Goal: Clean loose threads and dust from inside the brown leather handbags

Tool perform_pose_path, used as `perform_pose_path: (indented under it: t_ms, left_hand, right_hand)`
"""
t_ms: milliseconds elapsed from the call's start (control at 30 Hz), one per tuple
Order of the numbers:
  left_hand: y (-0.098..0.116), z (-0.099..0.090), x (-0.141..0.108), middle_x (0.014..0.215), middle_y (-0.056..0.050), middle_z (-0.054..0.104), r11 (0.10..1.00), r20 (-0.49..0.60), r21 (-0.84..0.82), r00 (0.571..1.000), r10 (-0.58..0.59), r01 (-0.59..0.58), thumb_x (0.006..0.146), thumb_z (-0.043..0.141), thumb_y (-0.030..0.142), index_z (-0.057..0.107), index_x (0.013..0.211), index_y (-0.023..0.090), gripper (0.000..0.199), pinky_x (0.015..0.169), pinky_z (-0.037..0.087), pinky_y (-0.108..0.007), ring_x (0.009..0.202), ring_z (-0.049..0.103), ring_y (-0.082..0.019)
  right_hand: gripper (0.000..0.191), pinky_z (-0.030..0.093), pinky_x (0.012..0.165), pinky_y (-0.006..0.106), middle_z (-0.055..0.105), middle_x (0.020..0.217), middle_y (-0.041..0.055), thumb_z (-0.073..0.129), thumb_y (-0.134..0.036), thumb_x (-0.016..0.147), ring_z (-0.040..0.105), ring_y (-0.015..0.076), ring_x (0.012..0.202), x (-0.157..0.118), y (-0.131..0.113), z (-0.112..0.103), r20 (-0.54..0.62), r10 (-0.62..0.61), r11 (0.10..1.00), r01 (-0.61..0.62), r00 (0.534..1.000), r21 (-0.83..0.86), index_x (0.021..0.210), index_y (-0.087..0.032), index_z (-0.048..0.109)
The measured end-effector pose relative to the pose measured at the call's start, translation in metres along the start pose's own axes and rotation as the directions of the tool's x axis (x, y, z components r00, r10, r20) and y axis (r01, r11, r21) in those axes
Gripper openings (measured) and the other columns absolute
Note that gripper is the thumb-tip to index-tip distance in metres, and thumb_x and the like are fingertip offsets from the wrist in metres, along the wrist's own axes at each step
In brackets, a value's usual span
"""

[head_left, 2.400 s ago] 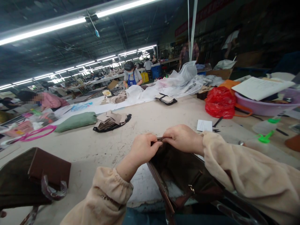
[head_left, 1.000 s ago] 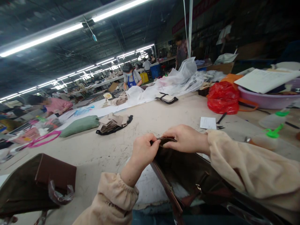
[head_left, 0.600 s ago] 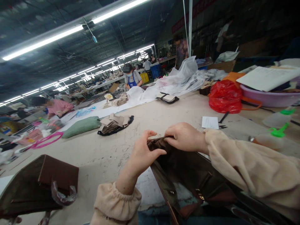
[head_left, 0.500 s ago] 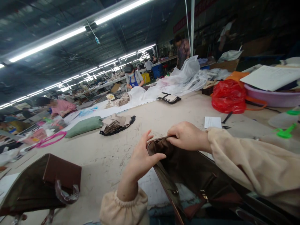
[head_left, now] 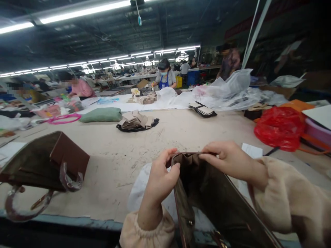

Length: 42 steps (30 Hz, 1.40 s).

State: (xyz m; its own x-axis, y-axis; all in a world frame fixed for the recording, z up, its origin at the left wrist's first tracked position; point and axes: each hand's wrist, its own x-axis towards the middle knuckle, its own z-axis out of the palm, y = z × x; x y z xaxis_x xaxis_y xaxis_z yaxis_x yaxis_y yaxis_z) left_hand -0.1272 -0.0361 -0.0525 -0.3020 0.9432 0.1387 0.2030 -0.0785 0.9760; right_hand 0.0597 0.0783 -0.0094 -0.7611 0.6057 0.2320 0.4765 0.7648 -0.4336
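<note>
A brown handbag (head_left: 207,196) with a dark olive lining gapes toward me at the lower right, its lower part cut off by the frame. My left hand (head_left: 162,177) has its thumb and fingers closed round the left corner of the bag's rim. At the far end of the same rim, my right hand (head_left: 230,162) pinches the edge between thumb and fingers. Gathered lining shows between the two hands. To the left, a second brown handbag (head_left: 69,155) lies on its side, its handles wrapped in clear plastic.
Beyond my hands are a bundle of beige pieces (head_left: 137,121), a green pouch (head_left: 100,114) and a strapped stack (head_left: 203,109). A red plastic bag (head_left: 280,129) sits at right, near a white paper (head_left: 252,150). Across the table, a person in a blue apron (head_left: 165,81) works.
My left hand, earlier spread at the bag's corner, has closed on the rim. My right hand still pinches the edge. The view has levelled and things appear shifted.
</note>
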Motion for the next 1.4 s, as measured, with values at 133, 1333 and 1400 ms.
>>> perform_pose_path:
  t_ms: [133, 1333, 1400]
  left_hand:
    - [-0.002, 0.003, 0.001, 0.109, -0.006, 0.068, 1.000, -0.020, -0.023, 1.000, 0.003, -0.003, 0.079, 0.053, 0.014, 0.049, 0.118, 0.019, 0.040, 0.088, 0.051, -0.030, 0.098, 0.065, -0.017]
    - [0.015, -0.002, -0.021, 0.092, 0.000, 0.073, 0.886, -0.108, 0.457, 0.984, 0.139, -0.075, 0.082, 0.052, 0.023, 0.069, 0.101, 0.025, 0.025, 0.077, 0.049, -0.030, 0.083, 0.065, -0.018]
    - [0.016, -0.001, -0.021, 0.092, -0.001, 0.073, 0.880, -0.107, 0.467, 0.983, 0.146, -0.080, 0.082, 0.051, 0.023, 0.069, 0.101, 0.025, 0.026, 0.076, 0.048, -0.030, 0.083, 0.065, -0.019]
  right_hand:
    - [0.039, 0.047, 0.069, 0.027, 0.069, 0.084, 0.0021, 0.062, -0.050, 0.079, 0.062, 0.0167, 0.077, 0.002, 0.003, -0.004, 0.053, 0.038, 0.996, -0.043, 0.998, 0.083, 0.106, -0.022, 0.068]
    - [0.013, 0.043, 0.074, 0.023, 0.067, 0.090, 0.0022, 0.063, -0.029, 0.084, 0.060, 0.0138, 0.083, 0.044, -0.044, 0.017, 0.062, -0.181, 0.980, 0.185, 0.982, -0.070, 0.089, -0.021, 0.072]
    - [0.012, 0.042, 0.073, 0.023, 0.066, 0.087, 0.0018, 0.063, -0.028, 0.083, 0.060, 0.0133, 0.081, 0.044, -0.044, 0.016, 0.065, -0.181, 0.980, 0.186, 0.981, -0.071, 0.086, -0.021, 0.072]
